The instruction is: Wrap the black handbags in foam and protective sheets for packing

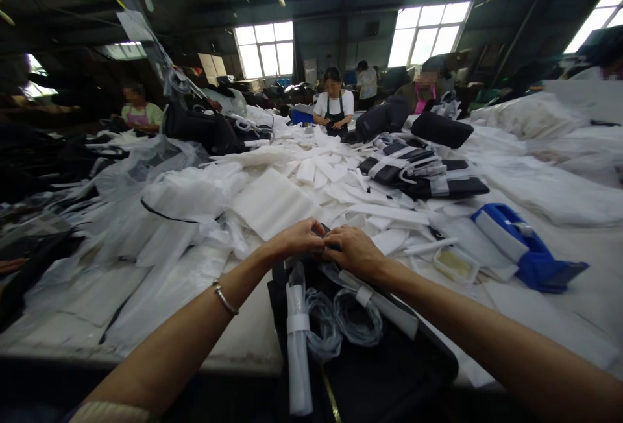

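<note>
A black bag (389, 371) lies in front of me at the table's near edge. On top of it are a wrapped straight handle (298, 345), a second pale wrapped strip (384, 303) and coiled cords in clear plastic (357, 319). My left hand (302, 236) and my right hand (353, 249) meet at the bag's far edge. Both have curled fingers, closed on dark material there, with fingertips almost touching. The exact part they pinch is mostly hidden by the fingers.
A blue tape dispenser (530, 248) and a small clear tray (456, 264) stand to the right. White foam pieces (277, 202) cover the middle, plastic bags (189, 199) the left. Wrapped black bags (423, 167) lie farther back. Several people work beyond the table.
</note>
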Demonstrator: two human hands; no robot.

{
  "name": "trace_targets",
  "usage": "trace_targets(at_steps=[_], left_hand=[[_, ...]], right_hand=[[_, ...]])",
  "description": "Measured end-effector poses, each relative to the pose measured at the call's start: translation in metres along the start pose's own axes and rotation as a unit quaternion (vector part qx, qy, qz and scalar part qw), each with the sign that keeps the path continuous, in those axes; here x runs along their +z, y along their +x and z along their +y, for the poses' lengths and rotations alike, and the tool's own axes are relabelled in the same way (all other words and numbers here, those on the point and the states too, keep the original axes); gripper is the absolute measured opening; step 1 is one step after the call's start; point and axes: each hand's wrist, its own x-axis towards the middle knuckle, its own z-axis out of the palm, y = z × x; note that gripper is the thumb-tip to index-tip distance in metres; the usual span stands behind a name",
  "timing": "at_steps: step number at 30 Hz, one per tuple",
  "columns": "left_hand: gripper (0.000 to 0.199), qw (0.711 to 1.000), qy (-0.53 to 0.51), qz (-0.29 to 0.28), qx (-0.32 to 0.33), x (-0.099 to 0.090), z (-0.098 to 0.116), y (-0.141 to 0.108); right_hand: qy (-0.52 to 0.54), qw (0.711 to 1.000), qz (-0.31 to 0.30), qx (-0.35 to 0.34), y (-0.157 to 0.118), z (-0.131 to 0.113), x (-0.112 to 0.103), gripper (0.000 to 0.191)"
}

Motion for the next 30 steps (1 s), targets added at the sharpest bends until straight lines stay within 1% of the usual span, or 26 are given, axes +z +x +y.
trace_targets(at_steps=[2,7,10,12,15,16,17,21,22,24,25,27,29,30], left_hand=[[0.034,1.000,0.002,0.003,0.002,0.000,0.002,0.000],[0.025,1.000,0.003,0.003,0.009,-0.002,0.002,0.003],[0.024,1.000,-0.002,0.003,0.012,-0.004,-0.001,0.005],[0.027,1.000,-0.008,0.001,0.010,-0.005,-0.003,0.005],[0.032,1.000,-0.012,-0.002,0.007,-0.006,-0.006,0.007],[0.033,1.000,-0.012,-0.002,0.006,-0.006,-0.007,0.008],[0.033,1.000,-0.012,-0.002,0.005,-0.006,-0.007,0.007],[0.033,1.000,-0.006,-0.019,0.005,-0.009,-0.004,0.002],[0.035,1.000,-0.001,-0.025,0.013,-0.010,-0.004,-0.001],[0.039,0.999,0.006,-0.031,0.032,-0.012,-0.003,-0.005],[0.040,0.999,0.005,-0.031,0.039,-0.012,-0.003,-0.007],[0.039,0.999,-0.005,-0.033,0.040,-0.012,-0.005,-0.008],[0.037,0.999,-0.023,-0.037,0.032,-0.010,-0.006,-0.007],[0.037,0.998,-0.034,-0.039,0.029,-0.010,-0.007,-0.006]], right_hand=[[0.017,1.000,-0.009,-0.010,0.003,0.003,0.001,0.012],[0.028,0.999,-0.002,0.024,0.010,0.005,0.009,0.017],[0.043,0.999,-0.001,0.029,0.013,0.007,0.011,0.018],[0.084,0.996,-0.004,0.033,0.013,0.010,0.010,0.017],[0.176,0.983,-0.013,0.048,0.012,0.014,0.008,0.014],[0.189,0.981,-0.011,0.050,0.011,0.015,0.008,0.014],[0.184,0.982,-0.006,0.048,0.010,0.015,0.009,0.014],[0.094,0.995,0.028,0.018,0.009,0.013,0.014,0.014],[0.089,0.996,0.027,0.013,0.009,0.013,0.014,0.014],[0.117,0.993,0.012,0.016,0.007,0.016,0.012,0.014],[0.145,0.989,0.002,0.024,0.005,0.019,0.010,0.016],[0.212,0.977,-0.015,0.034,0.001,0.025,0.005,0.030],[0.265,0.963,-0.011,0.044,-0.004,0.029,0.001,0.042],[0.277,0.960,0.000,0.051,-0.006,0.030,0.000,0.044]])
